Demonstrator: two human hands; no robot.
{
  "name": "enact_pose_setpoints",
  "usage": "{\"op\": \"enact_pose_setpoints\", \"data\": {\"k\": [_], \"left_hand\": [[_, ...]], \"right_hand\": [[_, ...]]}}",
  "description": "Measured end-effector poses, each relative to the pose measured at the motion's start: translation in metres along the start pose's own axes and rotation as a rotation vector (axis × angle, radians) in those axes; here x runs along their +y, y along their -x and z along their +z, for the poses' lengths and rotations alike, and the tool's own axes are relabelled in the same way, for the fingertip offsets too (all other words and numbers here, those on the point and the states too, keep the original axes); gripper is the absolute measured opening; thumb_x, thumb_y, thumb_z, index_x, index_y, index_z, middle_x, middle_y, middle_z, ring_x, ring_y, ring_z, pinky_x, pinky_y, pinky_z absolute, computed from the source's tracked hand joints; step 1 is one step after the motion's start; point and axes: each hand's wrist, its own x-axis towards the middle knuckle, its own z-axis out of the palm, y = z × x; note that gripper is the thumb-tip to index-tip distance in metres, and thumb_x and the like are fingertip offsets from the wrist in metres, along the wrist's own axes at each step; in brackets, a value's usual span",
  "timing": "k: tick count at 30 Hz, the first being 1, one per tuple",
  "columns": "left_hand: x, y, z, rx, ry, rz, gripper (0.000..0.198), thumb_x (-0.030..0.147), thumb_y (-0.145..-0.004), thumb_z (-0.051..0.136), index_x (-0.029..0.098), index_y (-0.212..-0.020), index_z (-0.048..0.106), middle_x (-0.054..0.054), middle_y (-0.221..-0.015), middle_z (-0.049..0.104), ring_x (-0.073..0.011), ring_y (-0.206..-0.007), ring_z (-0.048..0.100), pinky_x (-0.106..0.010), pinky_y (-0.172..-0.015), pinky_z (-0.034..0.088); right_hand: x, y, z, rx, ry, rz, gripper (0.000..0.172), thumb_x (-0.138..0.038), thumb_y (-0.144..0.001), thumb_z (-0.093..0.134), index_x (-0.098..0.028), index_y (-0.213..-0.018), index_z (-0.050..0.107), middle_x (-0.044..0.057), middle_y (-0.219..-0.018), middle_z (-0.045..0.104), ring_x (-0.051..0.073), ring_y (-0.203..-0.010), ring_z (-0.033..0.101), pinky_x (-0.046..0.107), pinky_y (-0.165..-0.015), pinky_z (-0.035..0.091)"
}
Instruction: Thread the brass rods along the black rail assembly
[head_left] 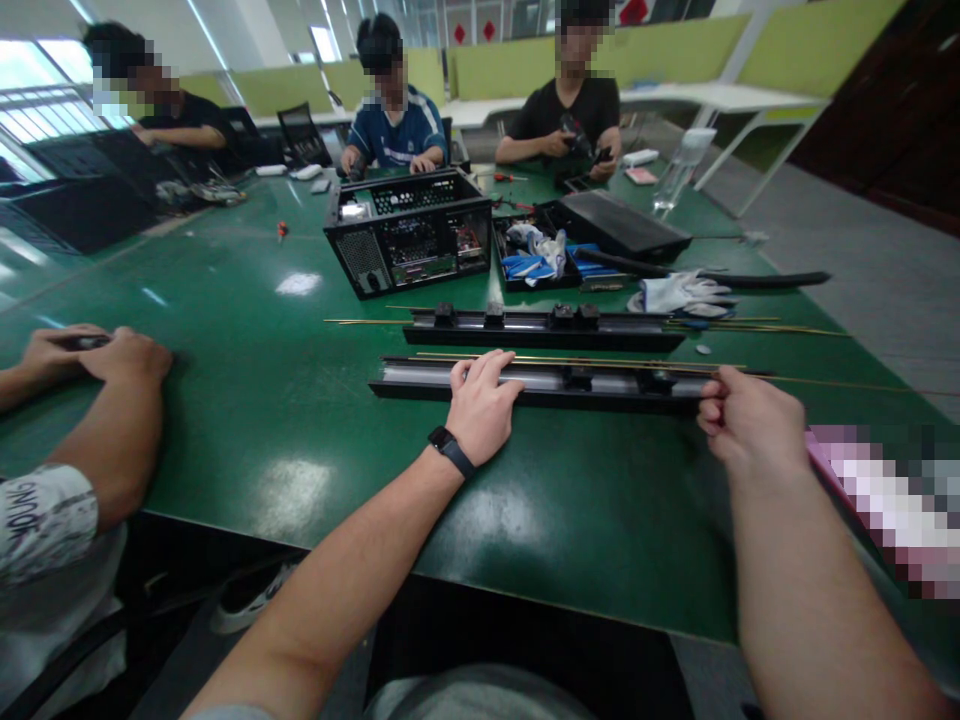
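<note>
A long black rail (547, 398) with a pale inner channel lies across the green table in front of me. My left hand (484, 405) wears a dark wristband and is bent over this rail near its middle, fingers curled on it. Thin brass rods (600, 361) run along its far edge. At the rail's right end, my right hand (750, 415) is closed in a pinch on a thin brass rod (862, 384) that sticks out to the right. Small black blocks (656, 380) sit in the channel between my hands. The right fingertips are partly hidden.
Behind lies a second black rail (525, 335) with several blocks and rods. Farther back are an open computer case (409, 235), a glove (686, 295), a black tube (772, 279) and a water bottle (682, 165). A neighbour's hands (124, 355) are at left; three people sit opposite.
</note>
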Motion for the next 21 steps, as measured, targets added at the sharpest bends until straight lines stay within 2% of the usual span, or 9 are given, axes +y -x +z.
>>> {"op": "enact_pose_setpoints", "data": {"k": [5, 8, 13, 17, 21], "left_hand": [[-0.0004, 0.0008, 0.0031, 0.035, 0.003, 0.024, 0.024, 0.014, -0.099, 0.063, 0.026, -0.109, 0.081, -0.011, -0.151, 0.067, -0.0314, -0.145, 0.057, -0.054, -0.115, 0.037], [-0.0001, 0.0006, 0.0035, 0.036, 0.011, 0.02, 0.024, 0.013, -0.099, 0.064, 0.026, -0.11, 0.081, -0.011, -0.15, 0.068, -0.0317, -0.144, 0.058, -0.054, -0.114, 0.038], [0.0001, 0.0003, 0.0037, 0.027, 0.027, 0.023, 0.026, 0.011, -0.098, 0.063, 0.026, -0.109, 0.081, -0.01, -0.151, 0.067, -0.0313, -0.144, 0.058, -0.054, -0.114, 0.038], [0.0002, 0.0006, 0.0048, 0.035, 0.035, 0.036, 0.03, 0.011, -0.099, 0.061, 0.027, -0.116, 0.079, -0.01, -0.152, 0.067, -0.03, -0.144, 0.059, -0.053, -0.115, 0.037], [0.0009, 0.0007, 0.0053, 0.051, 0.03, 0.057, 0.031, 0.01, -0.1, 0.06, 0.027, -0.119, 0.078, -0.01, -0.152, 0.067, -0.0291, -0.144, 0.059, -0.053, -0.116, 0.037]], "right_hand": [[-0.0027, -0.0035, -0.0009, 0.071, 0.019, 0.039, 0.025, -0.012, -0.099, 0.061, -0.02, -0.077, 0.054, -0.006, -0.057, 0.055, 0.006, -0.034, 0.039, 0.018, -0.029, 0.023], [-0.002, -0.0031, -0.0008, 0.065, 0.033, 0.038, 0.022, -0.013, -0.099, 0.063, -0.019, -0.079, 0.057, -0.005, -0.057, 0.057, 0.006, -0.033, 0.038, 0.018, -0.028, 0.022], [-0.0006, -0.0051, -0.0028, -0.016, 0.029, 0.043, 0.018, -0.013, -0.098, 0.062, -0.016, -0.081, 0.063, -0.004, -0.056, 0.056, 0.006, -0.034, 0.037, 0.017, -0.028, 0.022], [-0.0021, -0.0061, -0.0039, 0.034, 0.007, 0.063, 0.018, -0.012, -0.098, 0.061, -0.016, -0.08, 0.061, -0.004, -0.057, 0.055, 0.005, -0.034, 0.037, 0.016, -0.029, 0.023], [-0.0033, -0.0034, -0.003, 0.009, 0.029, 0.061, 0.017, -0.015, -0.097, 0.063, -0.016, -0.081, 0.062, -0.003, -0.059, 0.056, 0.005, -0.033, 0.036, 0.017, -0.028, 0.022]]}}
